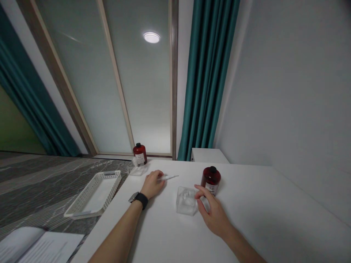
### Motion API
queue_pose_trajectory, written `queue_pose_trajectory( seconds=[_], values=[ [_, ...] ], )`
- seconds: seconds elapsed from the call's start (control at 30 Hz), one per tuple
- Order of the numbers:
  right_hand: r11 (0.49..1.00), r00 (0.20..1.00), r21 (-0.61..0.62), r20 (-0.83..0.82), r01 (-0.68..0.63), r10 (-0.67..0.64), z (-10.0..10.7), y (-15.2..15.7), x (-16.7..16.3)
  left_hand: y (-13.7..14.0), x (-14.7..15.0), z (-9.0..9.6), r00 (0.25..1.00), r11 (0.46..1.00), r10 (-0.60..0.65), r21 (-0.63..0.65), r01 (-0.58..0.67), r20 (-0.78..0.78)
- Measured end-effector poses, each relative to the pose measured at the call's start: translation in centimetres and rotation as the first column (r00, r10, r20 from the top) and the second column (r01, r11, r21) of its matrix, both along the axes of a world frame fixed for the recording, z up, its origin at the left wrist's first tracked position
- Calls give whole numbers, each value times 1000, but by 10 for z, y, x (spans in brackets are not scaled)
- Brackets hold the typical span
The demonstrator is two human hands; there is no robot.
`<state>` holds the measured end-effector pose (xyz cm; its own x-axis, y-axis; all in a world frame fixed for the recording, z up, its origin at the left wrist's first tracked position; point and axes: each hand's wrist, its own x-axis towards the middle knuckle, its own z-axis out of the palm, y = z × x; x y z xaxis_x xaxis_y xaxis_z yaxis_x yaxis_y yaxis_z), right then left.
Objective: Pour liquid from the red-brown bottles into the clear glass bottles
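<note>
Near the middle of the frame, a white stick (171,177) was grasped in the fingers of the left hand (154,185), apparently near one end so that the other, pointed right, would be left free. Just right of that, the right hand (214,214) was held with its fingers half bent at the right edge of the near box (184,207), which was clear; whether it was touched, or anything pinched, could not be told. The near box was set low in the centre, presumably to be reached by both hands. The near bottle (211,178) was stood upright at its upper right, perhaps for easy reach. Left of centre, at a corner of the table (263,208), the far bottle (140,155) and far box (139,171) were placed together, seemingly to leave room for the hands. A basket (112,189) and an open book (52,247) were seen at lower left, beyond the table's edge.
</note>
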<state>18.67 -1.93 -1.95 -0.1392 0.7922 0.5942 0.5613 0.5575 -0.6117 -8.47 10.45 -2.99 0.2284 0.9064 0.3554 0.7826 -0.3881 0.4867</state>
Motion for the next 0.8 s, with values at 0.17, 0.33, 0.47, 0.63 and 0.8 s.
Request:
queue_pose_trajectory(
  seconds=[0.17, 0.33, 0.47, 0.63, 0.8],
  values=[
    [1000, 1000, -4, 1, -7, 7, 1, 0, 0, 0, -2, 0, 1000, 1000, -4, 14, 4, -8],
    [1000, 1000, -11, 9, -11, 11, 1, -1, 0, 1, 0, -1, 1000, 999, -10, 46, 11, -9],
    [1000, 1000, -4, 6, -2, 2, 2, -1, -1, 1, 0, -1, 999, 997, -31, 67, 30, 14],
    [1000, 1000, 6, -7, 0, 0, 1, 0, 1, -1, -2, 5, 993, 992, -84, 99, 76, 80],
    [999, 999, 36, -32, 29, -28, 3, -1, 2, -10, 1, 23, 967, 983, -157, 123, 134, 200]
  ],
)
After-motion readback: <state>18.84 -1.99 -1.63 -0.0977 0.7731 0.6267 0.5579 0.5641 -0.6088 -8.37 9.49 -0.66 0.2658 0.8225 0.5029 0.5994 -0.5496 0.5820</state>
